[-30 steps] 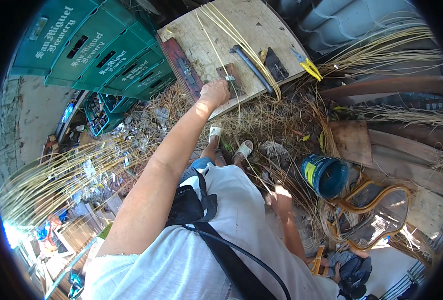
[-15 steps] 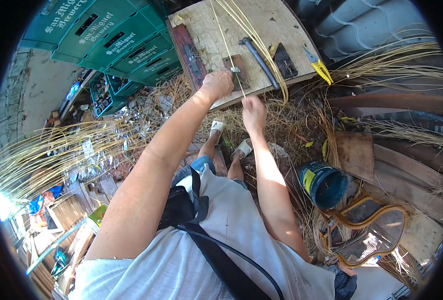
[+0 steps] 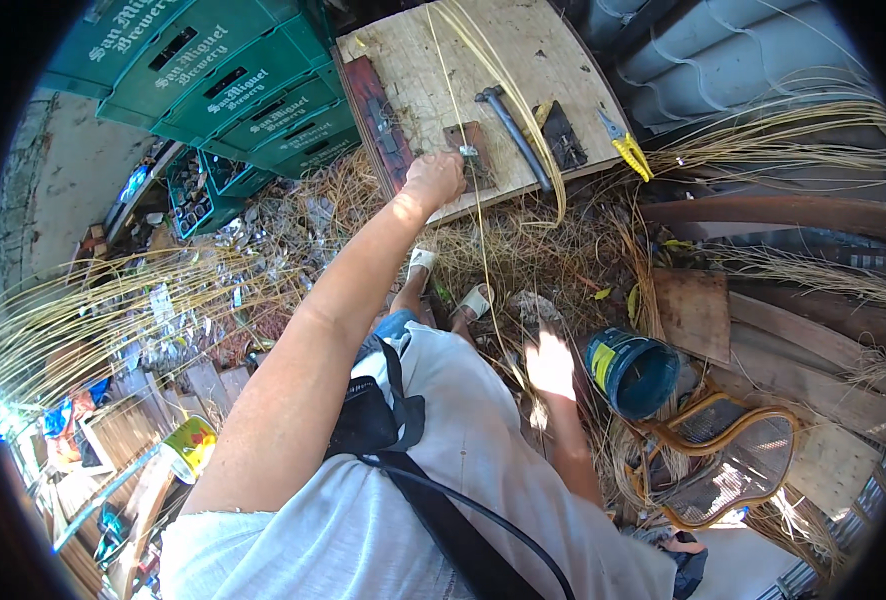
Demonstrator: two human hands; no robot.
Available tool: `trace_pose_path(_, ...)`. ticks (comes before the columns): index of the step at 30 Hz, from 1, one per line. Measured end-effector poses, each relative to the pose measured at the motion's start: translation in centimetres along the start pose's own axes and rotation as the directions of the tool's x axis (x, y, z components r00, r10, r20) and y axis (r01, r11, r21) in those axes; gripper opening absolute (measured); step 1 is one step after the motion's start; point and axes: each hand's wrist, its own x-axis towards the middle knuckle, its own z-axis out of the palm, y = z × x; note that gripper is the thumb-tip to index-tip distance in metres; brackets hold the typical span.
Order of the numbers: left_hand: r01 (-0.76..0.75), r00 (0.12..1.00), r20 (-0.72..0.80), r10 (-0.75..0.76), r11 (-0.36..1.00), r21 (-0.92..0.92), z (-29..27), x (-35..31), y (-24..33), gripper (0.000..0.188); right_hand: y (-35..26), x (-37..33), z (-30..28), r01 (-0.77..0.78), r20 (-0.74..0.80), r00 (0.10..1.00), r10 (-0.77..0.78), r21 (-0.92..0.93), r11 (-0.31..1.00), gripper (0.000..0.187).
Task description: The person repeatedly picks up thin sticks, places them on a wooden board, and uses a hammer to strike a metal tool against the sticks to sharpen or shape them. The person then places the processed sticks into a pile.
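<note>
My left hand (image 3: 435, 180) is closed at the near edge of a wooden work board (image 3: 413, 50), beside a small metal piece (image 3: 468, 151) on a brown block (image 3: 478, 175). What its fingers grip, if anything, is hidden. A thin rattan-like strand (image 3: 453, 85) runs from the far edge past the metal piece and down toward my right hand (image 3: 550, 365). That hand is low by my right side, bright with sun and blurred, so its fingers do not show. On the board lie a dark-handled hammer (image 3: 518, 138), a bundle of pale strands (image 3: 488, 60) and yellow-handled cutters (image 3: 628, 150).
Green crates (image 3: 213, 90) are stacked at the far left. Loose strands (image 3: 113, 290) spread over the left ground and cut scraps (image 3: 443, 245) lie underfoot. To the right stand a teal bucket (image 3: 653, 385), a rattan-framed chair (image 3: 743, 450) and planks (image 3: 693, 310); corrugated sheets (image 3: 723, 60) rise beyond.
My right hand has moved down and toward my body, away from the board, and a longer length of strand now hangs over the near edge. My left hand has stayed by the metal piece.
</note>
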Motion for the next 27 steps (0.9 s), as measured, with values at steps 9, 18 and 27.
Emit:
trace_pose_path(9, 0.023, 0.999, 0.043, -0.025, 0.999, 0.047, -0.7, 0.0, 0.3, 0.033, -12.0, 15.7, -0.4, 0.344, -0.438, 0.898, -0.035, 0.652, 0.676, 0.035)
trace_pose_path(18, 0.076, 0.995, 0.058, -0.076, 0.997, 0.003, 0.3, -0.2, -0.7, 0.032, 9.5, -19.5, 9.7, -0.100, 0.013, 0.995, 0.100, 0.311, 0.945, 0.028)
trace_pose_path(27, 0.068, 0.993, 0.101, -0.067, 0.998, -0.008, -0.6, 0.0, 0.3, 0.038, -13.0, 17.7, -4.3, 0.143, -0.127, 0.989, -0.072, 0.752, 0.644, 0.045)
